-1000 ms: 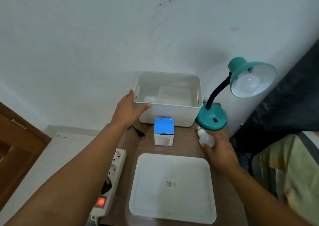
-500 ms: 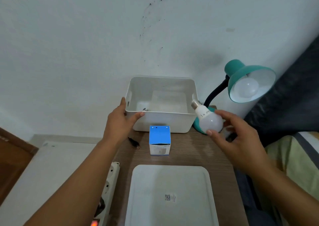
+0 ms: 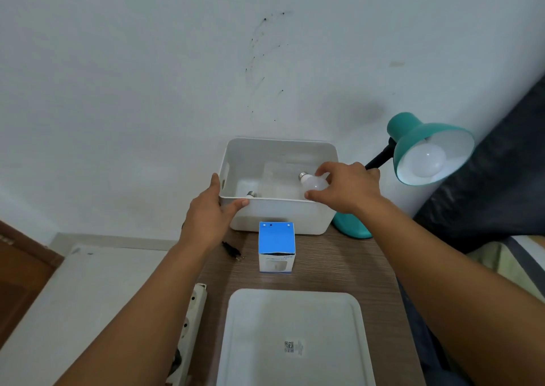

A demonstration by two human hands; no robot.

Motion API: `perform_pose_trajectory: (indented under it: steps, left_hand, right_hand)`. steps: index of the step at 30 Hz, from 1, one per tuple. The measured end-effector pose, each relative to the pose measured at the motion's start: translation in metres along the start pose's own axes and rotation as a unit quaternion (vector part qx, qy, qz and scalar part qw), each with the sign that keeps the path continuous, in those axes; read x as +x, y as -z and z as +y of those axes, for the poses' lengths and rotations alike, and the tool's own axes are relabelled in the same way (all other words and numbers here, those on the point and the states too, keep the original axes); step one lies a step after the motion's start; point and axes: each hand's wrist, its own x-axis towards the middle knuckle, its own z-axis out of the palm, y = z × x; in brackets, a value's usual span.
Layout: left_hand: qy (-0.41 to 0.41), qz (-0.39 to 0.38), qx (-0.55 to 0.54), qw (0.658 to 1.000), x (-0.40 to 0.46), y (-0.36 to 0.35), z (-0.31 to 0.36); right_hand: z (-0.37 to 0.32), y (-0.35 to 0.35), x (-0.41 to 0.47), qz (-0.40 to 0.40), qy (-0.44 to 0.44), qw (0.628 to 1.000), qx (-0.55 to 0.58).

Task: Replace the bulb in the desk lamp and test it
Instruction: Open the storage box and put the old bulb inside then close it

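While the right hand (image 3: 348, 188) is pinching the bulb (image 3: 315, 182) over the bin (image 3: 280, 211) at 12 o'clock, the left hand (image 3: 211, 214) is gripping its rim; releasing early risks cracking the bulb.

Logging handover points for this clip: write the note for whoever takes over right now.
Left hand: grips the near left rim of the white bin, steadying it.
Right hand: fingers pinch a loose bulb above the bin's inside, not yet let go.
A second bulb lies in the bin's near left corner.
The teal lamp already has a bulb fitted, unlit.
Plug lies loose on the table; bulb box stands in front of the bin.
Left: drop the bulb, plug in, test.
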Motion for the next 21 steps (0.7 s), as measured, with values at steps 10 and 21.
perform_pose_trajectory:
  steps: [10,21]
  left_hand:
    - [0.008,-0.013,0.000,1.000,-0.004,0.003,-0.002]
    - [-0.071,0.015,-0.007,0.997,-0.060,0.011,0.003]
  right_hand:
    - [-0.004,0.000,0.006,-0.049,-0.012,0.999,0.003]
    - [0.021,-0.006,-0.087,0.104,0.038,0.980,0.167]
